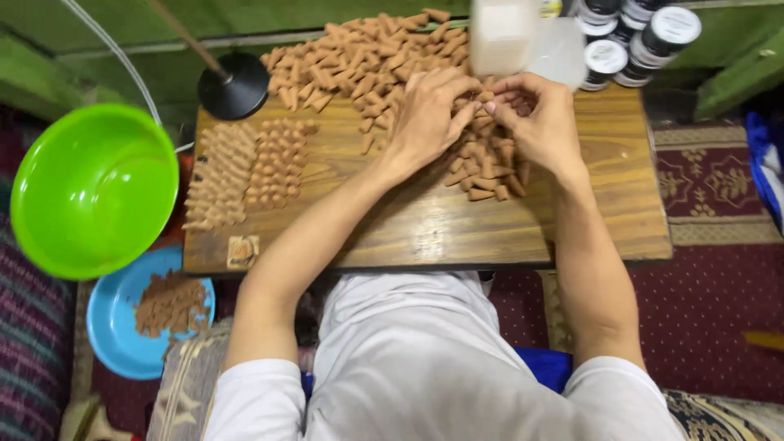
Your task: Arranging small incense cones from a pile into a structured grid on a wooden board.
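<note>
My left hand (429, 114) and my right hand (535, 118) meet over a heap of small brown cones (486, 167) on a low wooden table (425, 224). Fingertips of both hands pinch at cones in the heap's top. A larger loose pile of the same cones (359, 61) spreads across the table's far side. At the table's left, cones stand upright in neat rows (249, 167). A clear plastic container (502, 33) hangs blurred just beyond my hands.
A bright green bowl (94, 188) sits left of the table, with a blue plate of brown powder (155, 314) below it. A black round base with a rod (234, 84) stands at the far left corner. Several dark jars with white lids (633, 37) are stacked far right. Patterned red carpet (719, 294) lies on the right.
</note>
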